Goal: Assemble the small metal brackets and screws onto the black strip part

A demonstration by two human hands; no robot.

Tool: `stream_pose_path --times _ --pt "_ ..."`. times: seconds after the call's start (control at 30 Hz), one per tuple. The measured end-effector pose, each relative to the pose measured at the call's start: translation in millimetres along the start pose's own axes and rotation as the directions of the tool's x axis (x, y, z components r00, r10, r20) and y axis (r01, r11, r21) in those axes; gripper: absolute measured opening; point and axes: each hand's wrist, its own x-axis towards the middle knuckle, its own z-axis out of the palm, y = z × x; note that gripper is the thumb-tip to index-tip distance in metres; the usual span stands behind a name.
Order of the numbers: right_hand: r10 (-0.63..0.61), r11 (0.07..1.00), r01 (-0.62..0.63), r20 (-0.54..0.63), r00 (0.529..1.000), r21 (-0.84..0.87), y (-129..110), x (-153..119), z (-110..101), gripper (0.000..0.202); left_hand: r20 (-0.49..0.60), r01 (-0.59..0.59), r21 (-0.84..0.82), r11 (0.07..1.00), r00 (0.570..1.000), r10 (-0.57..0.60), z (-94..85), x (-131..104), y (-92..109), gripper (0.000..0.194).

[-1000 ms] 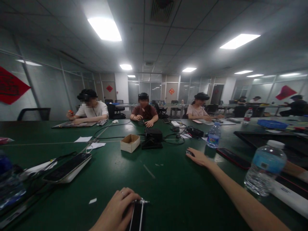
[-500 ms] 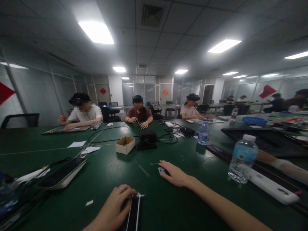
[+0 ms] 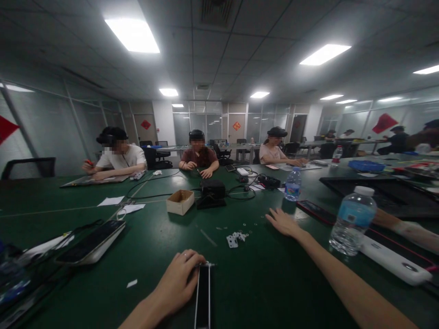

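My left hand is closed at the near side of the table, its fingers curled over the far end of a narrow dark panel with silver edges. A thin metal piece sticks out past the fingertips across that end; how it is attached is hidden. Farther right, my right hand is open, palm down with fingers spread, low over or on the table. Between the hands lie small metal plates with holes, and several tiny rings are scattered beside them.
On the green table stand a small open box, a black device with cables, and water bottles. A phone-like device lies left, a white power bank right. Another person's forearm reaches in; people sit opposite.
My right hand has moved right, off the small metal plates, which now show fully. My left hand and the panel sit slightly farther right in view.
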Motion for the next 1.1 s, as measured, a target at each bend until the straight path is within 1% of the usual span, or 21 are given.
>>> stream_pose_path --times 0.1,0.17,0.23,0.3,0.33,0.4,0.47,0.53,0.67,0.87,0.97,1.1 --pt "-0.15 0.989 0.149 0.058 0.987 0.02 -32 -8 7 0.074 0.004 -0.009 0.001 1.0 1.0 0.009 1.1 -1 -1 0.029" --pt "-0.244 0.969 0.24 0.085 0.966 0.05 -54 -20 11 0.075 0.008 -0.015 0.006 1.0 1.0 0.015 0.7 -3 -1 0.03" --pt "-0.31 0.95 0.302 0.102 0.945 0.084 -71 -35 13 0.075 0.011 -0.014 0.015 1.0 1.0 0.014 0.1 -4 -1 0.031" --pt "-0.372 0.926 0.359 0.11 0.922 0.119 -79 -49 13 0.071 0.011 -0.008 0.027 1.0 1.0 0.008 0.1 -4 -1 0.031" --pt "-0.402 0.911 0.388 0.095 0.91 0.138 -80 -55 11 0.067 0.007 -0.005 0.031 0.999 1.0 0.005 0.3 -3 -2 0.031" --pt "-0.436 0.891 0.427 0.026 0.9 0.158 -77 -61 7 0.061 0.003 -0.007 0.032 0.999 1.0 0.007 1.1 -2 -3 0.031" --pt "-0.426 0.89 0.429 -0.055 0.903 0.153 -69 -62 1 0.056 0.0 -0.013 0.025 1.0 1.0 0.013 2.0 -2 -4 0.03" --pt "-0.406 0.901 0.415 -0.092 0.909 0.13 -62 -60 -5 0.053 -0.001 -0.018 0.015 1.0 1.0 0.018 2.2 -2 -5 0.031" --pt "-0.432 0.893 0.439 -0.087 0.898 0.098 -60 -61 -12 0.04 -0.002 -0.014 0.007 1.0 1.0 0.014 0.6 -3 -5 0.031" --pt "-0.48 0.873 0.482 -0.041 0.876 0.078 -73 -70 -22 0.029 0.021 -0.01 0.002 1.0 1.0 0.01 0.2 -3 -7 0.03" --pt "-0.452 0.888 0.452 -0.021 0.892 0.077 -78 -69 -22 0.025 0.021 -0.006 -0.008 1.0 1.0 0.006 1.0 -3 -9 0.031" --pt "-0.334 0.94 0.331 0.023 0.942 0.077 -85 -65 -19 0.021 0.025 -0.005 0.007 1.0 1.0 0.005 0.2 -3 -7 0.031"
